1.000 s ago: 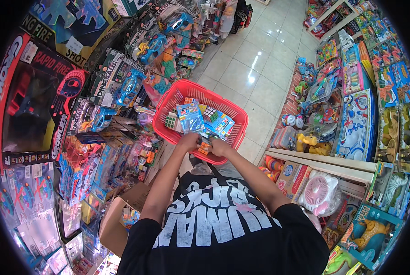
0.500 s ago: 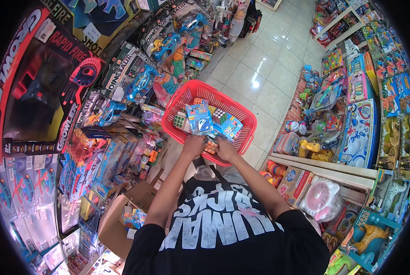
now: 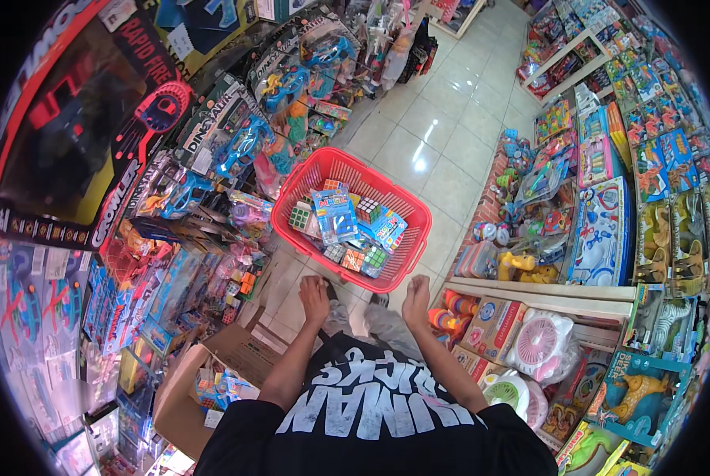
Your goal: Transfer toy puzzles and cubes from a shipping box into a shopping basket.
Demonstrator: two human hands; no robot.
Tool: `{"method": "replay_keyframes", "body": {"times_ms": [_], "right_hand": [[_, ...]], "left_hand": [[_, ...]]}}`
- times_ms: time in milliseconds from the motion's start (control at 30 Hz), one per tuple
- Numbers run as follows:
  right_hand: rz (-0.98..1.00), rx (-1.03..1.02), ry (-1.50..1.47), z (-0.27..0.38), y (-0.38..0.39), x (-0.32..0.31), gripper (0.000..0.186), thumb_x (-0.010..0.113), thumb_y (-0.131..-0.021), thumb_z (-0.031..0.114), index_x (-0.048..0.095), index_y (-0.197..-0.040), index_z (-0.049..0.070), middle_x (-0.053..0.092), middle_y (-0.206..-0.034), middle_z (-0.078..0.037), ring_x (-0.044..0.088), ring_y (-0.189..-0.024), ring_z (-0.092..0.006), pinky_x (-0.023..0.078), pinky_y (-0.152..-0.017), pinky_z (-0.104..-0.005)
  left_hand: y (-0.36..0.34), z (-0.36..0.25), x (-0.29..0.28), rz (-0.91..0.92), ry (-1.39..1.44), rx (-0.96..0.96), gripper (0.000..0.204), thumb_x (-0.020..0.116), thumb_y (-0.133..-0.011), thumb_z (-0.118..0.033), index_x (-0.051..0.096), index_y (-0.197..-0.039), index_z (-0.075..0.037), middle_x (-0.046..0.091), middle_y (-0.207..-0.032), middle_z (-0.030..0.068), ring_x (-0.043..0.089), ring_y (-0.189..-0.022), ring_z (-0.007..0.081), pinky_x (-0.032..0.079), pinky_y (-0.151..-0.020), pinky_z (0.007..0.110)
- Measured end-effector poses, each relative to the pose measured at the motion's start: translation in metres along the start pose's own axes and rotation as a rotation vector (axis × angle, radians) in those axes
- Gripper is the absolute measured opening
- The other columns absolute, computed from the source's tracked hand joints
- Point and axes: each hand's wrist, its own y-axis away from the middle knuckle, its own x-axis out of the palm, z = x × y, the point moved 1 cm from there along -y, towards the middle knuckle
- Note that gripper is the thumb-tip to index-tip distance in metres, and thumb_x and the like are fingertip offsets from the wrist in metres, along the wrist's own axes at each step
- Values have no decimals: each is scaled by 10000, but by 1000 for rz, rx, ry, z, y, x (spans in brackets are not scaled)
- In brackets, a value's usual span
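A red plastic basket (image 3: 409, 260) stands ahead of me in the aisle. In it lie several puzzle cubes, among them a black-edged one (image 3: 368, 209) near the middle and a green-and-white one (image 3: 300, 216) at the left. A blue carded pack (image 3: 335, 216) rests on top, with a second blue pack (image 3: 391, 232) to its right. My left hand (image 3: 315, 300) is off the basket's near left side, empty, its fingers loosely apart. Beyond the near right corner, my right hand (image 3: 415, 302) is raised, empty and open, fingers stretched.
An open cardboard box (image 3: 182, 389) with small packages sits at my lower left. Shelves of boxed toys rise on the left, including a large black-and-red toy box (image 3: 61, 143). Along the right, a ledge (image 3: 541, 295) carries toys, with a wrapped pink fan (image 3: 541, 339) below it.
Both hands have left the basket's near side and drawn back toward me, spreading apart. The cubes at the near edge, hidden before by my hands, now show.
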Motion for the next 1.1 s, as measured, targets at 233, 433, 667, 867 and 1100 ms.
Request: {"method": "replay_keyframes", "body": {"times_ms": [233,433,667,867,1100], "right_hand": [[767,596,452,-257,62,-49,371,582,-884,266,563,-1153,12,666,-974,-218,666,-907,-356,525,-820,-436],[1021,516,490,-380,111,-92,335,619,-835,282,673,-1011,2,708,-999,-178,708,-784,-301,572,-696,-427],[1197,377,405,-428,116,-61,276,560,-850,226,681,-959,2,709,-896,-206,713,-773,-312,575,-637,-408],[1341,291,672,-335,105,-64,331,481,-895,203,662,-1032,-38,722,-972,-172,725,-722,-295,575,-621,-395],[1342,145,714,-295,94,-50,274,520,-873,190,686,-975,-2,733,-932,-130,727,-700,-229,579,-590,-373]], "left_hand": [[48,108,62,1060,-445,-170,497,531,-875,-390,621,-1138,22,628,-1122,289,576,-1117,415,477,-935,470],[100,93,32,839,-225,-483,450,514,-850,-379,691,-956,21,666,-1039,260,648,-1005,382,501,-903,439],[207,181,16,731,-256,-245,259,549,-853,-268,675,-905,-48,686,-854,155,674,-852,294,542,-743,425],[348,166,-31,675,-447,-197,220,574,-847,-224,680,-965,-72,668,-849,184,667,-854,350,550,-767,468],[499,186,-73,782,-216,-477,336,523,-925,-314,666,-1142,-100,695,-950,166,702,-804,287,565,-664,445]]}}
